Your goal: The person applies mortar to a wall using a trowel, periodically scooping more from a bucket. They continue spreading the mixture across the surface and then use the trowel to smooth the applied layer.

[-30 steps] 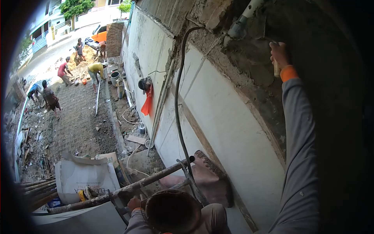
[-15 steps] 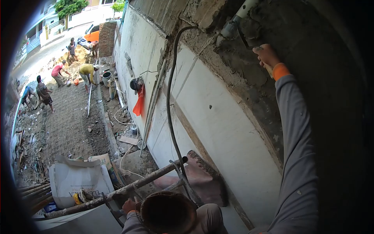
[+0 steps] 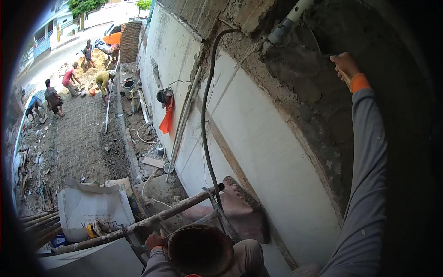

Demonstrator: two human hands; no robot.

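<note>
My right hand (image 3: 346, 67) is closed round the handle of a trowel (image 3: 317, 42), up at the wall. The trowel's blade, seen nearly edge-on, lies against the dark wet mortar (image 3: 300, 76) beside a grey pipe fitting (image 3: 280, 32) with a white pipe (image 3: 300, 10). Low in view, my left hand (image 3: 154, 240) is closed at the side of a round dark bucket (image 3: 200, 251), apparently on its thin wire handle. The bucket is in front of my body, and its inside is too dark to make out.
A scaffold pipe (image 3: 152, 220) crosses below, near a white sack (image 3: 94, 210). A black hose (image 3: 206, 115) hangs along the white wall (image 3: 258, 124). A helmet with an orange cloth (image 3: 167, 115) hangs there too. Down on the wire-mesh ground (image 3: 78, 143), several people work.
My right hand and trowel have moved right along the mortar, away from the pipe fitting. My left hand stays by the bucket. The view has shifted slightly.
</note>
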